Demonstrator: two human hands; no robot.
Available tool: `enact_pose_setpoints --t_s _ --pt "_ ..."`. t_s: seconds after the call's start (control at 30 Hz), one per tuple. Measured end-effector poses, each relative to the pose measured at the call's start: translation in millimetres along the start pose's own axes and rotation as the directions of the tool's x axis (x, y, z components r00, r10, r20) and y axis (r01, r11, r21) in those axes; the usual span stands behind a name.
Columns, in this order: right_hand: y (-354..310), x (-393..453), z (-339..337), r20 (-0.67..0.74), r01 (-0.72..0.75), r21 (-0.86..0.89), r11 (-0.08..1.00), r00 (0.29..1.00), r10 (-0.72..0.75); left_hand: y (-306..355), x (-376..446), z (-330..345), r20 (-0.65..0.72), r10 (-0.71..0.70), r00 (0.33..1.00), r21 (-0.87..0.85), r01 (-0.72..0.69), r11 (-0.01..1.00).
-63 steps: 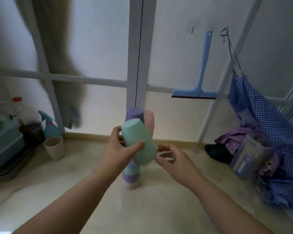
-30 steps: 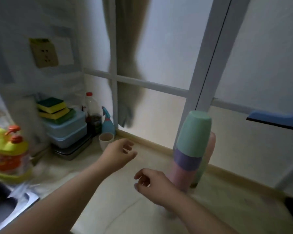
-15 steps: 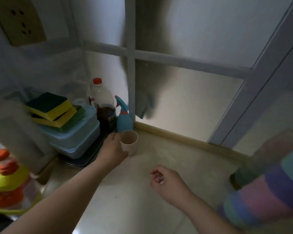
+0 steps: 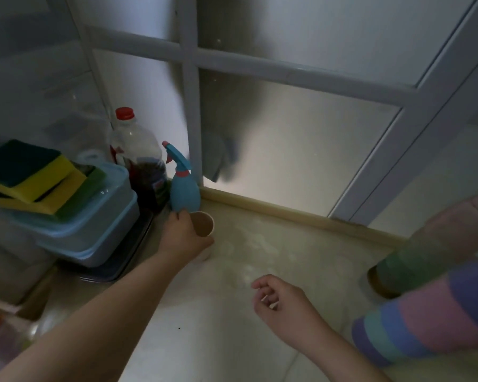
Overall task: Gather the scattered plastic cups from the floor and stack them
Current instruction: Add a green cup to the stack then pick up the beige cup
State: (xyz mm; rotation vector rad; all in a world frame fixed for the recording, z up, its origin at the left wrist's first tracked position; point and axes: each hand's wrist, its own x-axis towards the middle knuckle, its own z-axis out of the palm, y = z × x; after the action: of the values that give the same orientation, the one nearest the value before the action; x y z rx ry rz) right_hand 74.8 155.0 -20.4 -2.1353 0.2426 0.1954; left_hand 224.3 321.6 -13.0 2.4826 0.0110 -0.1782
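**Last loose cup, grabbed by the side wall**

Left hand is wrapped around the beige cup, fingers curled round the wall just under the rim, mouth of the cup facing up. Looks like a proper grip, though I can't tell if the base is off the floor yet. Right hand is empty, fingers loosely curled, hovering over the floor at about 4 o'clock from the cup.

My read on handling: thin plastic, basically weightless, stiff enough to hold shape but it'll flex if you squeeze hard. Smooth sides, so slightly slippery. Nothing fragile, a drop would just mean chasing it. Gripping mid-wall near the rim like this seems right, since it leaves the open mouth clear for flipping it onto the stack.

Going outward: the blue spray bottle sits right at the cup's 11 o'clock, nearly touching the hand, so watch the knuckles on the lift. The red-capped bottle is behind it, and the sponges on the blue tubs are at 9 o'clock.

The striped stack of cups is way over at 4 o'clock, blurry at the frame edge, well apart from the beige one.
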Motion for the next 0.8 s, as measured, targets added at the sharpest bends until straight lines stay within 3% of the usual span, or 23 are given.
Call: enact_pose_setpoints --t_s 0.13,0.27,0.4,0.57,0.8 --pt "-14 -13 -6 0.018 -0.009 0.028 1.0 1.0 0.008 9 -49 -11 0.034 -0.031 0.999 -0.28 0.039 0.959" --pt "-27 -29 -15 -0.015 -0.081 0.136 0.987 0.996 0.084 25 -106 -28 0.112 0.055 0.992 -0.546 0.015 0.838" --pt "-44 -61 -33 0.081 -0.154 0.396 0.905 0.988 0.132 49 -162 -44 0.133 0.164 0.977 -0.577 -0.058 0.814" --pt "-53 -112 -65 0.054 -0.031 0.619 0.784 0.999 -0.004 73 -222 -51 0.127 0.233 0.964 -0.512 -0.137 0.848" --pt "-74 -175 -125 -0.201 0.313 0.448 0.838 0.948 -0.247 117 -281 -57 0.009 0.384 0.923 -0.433 -0.343 0.834"
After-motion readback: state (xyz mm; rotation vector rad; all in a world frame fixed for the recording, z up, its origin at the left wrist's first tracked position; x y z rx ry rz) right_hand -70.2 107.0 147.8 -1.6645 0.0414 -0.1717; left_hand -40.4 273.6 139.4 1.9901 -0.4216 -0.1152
